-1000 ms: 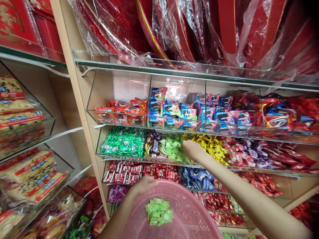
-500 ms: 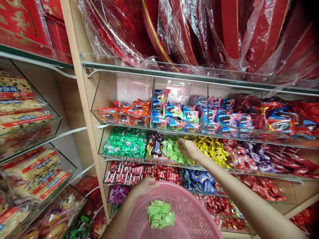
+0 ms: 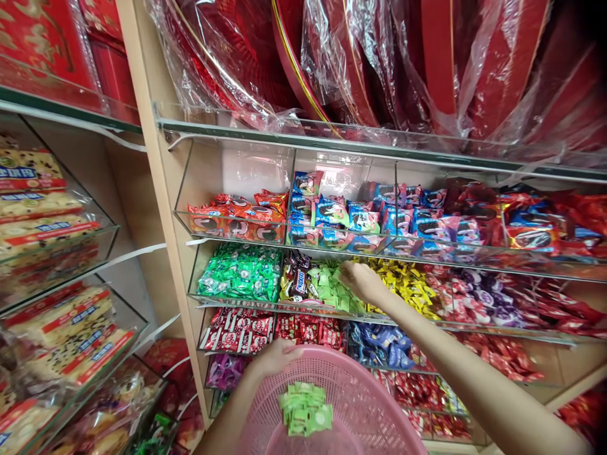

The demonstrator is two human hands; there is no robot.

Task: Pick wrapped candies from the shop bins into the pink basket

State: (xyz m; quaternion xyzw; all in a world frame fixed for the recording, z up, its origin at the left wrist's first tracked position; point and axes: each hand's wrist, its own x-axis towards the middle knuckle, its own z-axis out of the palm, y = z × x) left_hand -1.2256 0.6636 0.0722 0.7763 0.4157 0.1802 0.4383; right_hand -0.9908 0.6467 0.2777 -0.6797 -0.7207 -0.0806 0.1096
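My left hand (image 3: pixel 276 356) grips the rim of a pink plastic basket (image 3: pixel 370 385), tilted toward me. Inside the basket lies a small pile of light green wrapped candies (image 3: pixel 306 411). My right hand (image 3: pixel 363 281) is in the shelf bin of matching green candies (image 3: pixel 329 287), its fingers curled together at their right side. What its fingertips hold, if anything, is hidden. Left of those candies sit dark Snickers bars (image 3: pixel 298 282). To the right are yellow wrapped candies (image 3: pixel 408 287).
Clear dividers split the glass shelves. Green packets (image 3: pixel 239 272) fill the bin at left, and blue snack packs (image 3: pixel 332 212) stand above. Large red items in plastic (image 3: pixel 355 57) fill the top shelf. A wooden post (image 3: pixel 159 189) separates the left shelves, which hold packaged pastries (image 3: pixel 38 224).
My right hand has shifted very slightly and its fingers are curled in more among the green candies. My left hand and the basket stay almost where they were.
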